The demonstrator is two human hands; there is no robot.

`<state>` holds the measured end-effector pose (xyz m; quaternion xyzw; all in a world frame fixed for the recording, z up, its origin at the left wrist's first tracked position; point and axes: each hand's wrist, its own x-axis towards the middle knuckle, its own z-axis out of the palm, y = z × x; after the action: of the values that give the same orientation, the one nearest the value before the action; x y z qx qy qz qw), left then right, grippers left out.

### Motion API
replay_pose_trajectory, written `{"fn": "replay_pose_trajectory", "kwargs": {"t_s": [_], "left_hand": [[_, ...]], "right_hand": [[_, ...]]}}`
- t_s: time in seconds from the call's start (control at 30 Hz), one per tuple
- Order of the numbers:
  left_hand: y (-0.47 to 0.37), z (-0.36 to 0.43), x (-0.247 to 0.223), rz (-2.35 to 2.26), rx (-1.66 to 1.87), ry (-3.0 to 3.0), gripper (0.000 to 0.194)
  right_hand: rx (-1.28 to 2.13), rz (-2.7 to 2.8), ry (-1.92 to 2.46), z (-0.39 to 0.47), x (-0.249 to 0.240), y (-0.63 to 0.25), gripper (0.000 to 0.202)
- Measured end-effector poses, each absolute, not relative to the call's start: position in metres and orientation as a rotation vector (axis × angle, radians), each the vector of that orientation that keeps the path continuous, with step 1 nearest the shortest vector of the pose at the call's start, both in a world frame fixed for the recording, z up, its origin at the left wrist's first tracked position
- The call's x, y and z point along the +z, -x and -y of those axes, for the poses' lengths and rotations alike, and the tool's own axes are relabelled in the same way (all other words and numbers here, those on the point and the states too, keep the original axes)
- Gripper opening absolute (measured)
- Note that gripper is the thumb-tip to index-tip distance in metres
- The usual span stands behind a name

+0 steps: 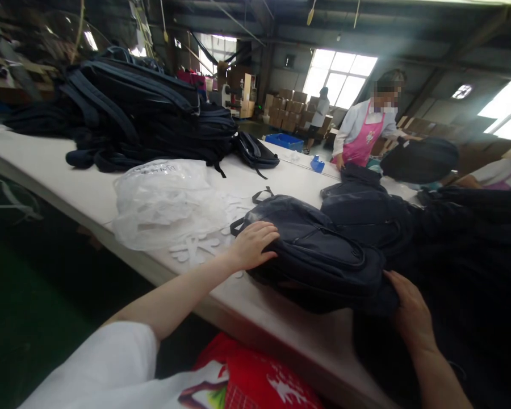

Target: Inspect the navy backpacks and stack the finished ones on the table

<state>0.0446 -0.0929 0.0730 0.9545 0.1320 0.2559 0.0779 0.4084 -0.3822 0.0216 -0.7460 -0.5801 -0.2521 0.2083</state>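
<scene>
Both hands are resting on one dark navy backpack (310,250) that is lying flat at the near edge of a long white table (89,193). Left hand (252,245) is lying open, fingers spread and relaxed, palm down on the bag's left end, close to its carry handle. Right hand (411,312) is curling over the bag's right end, fingers bent against the fabric; whether it is actually pinching the cloth cannot be told. So the bag is sitting between the two hands, under both palms, not lifted.

Judging from the layout, the work seems to be in mid-flow: a tall stack of similar backpacks (145,108) is sitting at the far left of the table, and a loose heap of dark bags (451,227) is piling up on the right, touching the held one. A crumpled clear plastic bag (162,201) is lying just left of the left hand. Far across the table, a person in a pink apron (364,139) is handling another bag.
</scene>
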Motion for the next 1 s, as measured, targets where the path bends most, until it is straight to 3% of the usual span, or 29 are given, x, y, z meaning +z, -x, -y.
{"fn": "replay_pose_trajectory", "kwargs": {"t_s": [0.2, 0.33, 0.43, 0.5, 0.63, 0.77, 0.87, 1.0], "left_hand": [[-0.109, 0.077, 0.069, -0.294, 0.207, -2.957, 0.028], [-0.136, 0.075, 0.064, -0.243, 0.021, -2.875, 0.031], [-0.145, 0.076, 0.067, -0.166, -0.132, -2.732, 0.035], [-0.149, 0.083, 0.067, -0.178, -0.254, -2.486, 0.036], [-0.152, 0.11, 0.059, -0.137, -0.331, -2.006, 0.034], [-0.152, 0.127, 0.039, -0.142, -0.272, -1.873, 0.038], [-0.152, 0.13, 0.025, -0.151, -0.253, -1.902, 0.036], [-0.155, 0.136, 0.02, -0.122, -0.235, -2.012, 0.033]], "right_hand": [[-0.606, 1.581, 2.352, 0.387, 0.02, -0.444, 0.05], [-0.65, 1.277, 2.542, 0.4, 0.033, -0.434, 0.048], [-0.929, 0.99, 2.344, 0.398, 0.062, -0.381, 0.038], [-0.94, 1.071, 2.108, 0.388, 0.079, -0.329, 0.029], [-0.447, 1.597, 1.958, 0.356, 0.077, -0.234, 0.015], [0.016, 1.537, 2.307, 0.34, 0.047, -0.193, 0.019], [0.178, 1.41, 2.51, 0.334, 0.037, -0.183, 0.022], [0.208, 1.395, 2.64, 0.322, 0.04, -0.169, 0.01]]}}
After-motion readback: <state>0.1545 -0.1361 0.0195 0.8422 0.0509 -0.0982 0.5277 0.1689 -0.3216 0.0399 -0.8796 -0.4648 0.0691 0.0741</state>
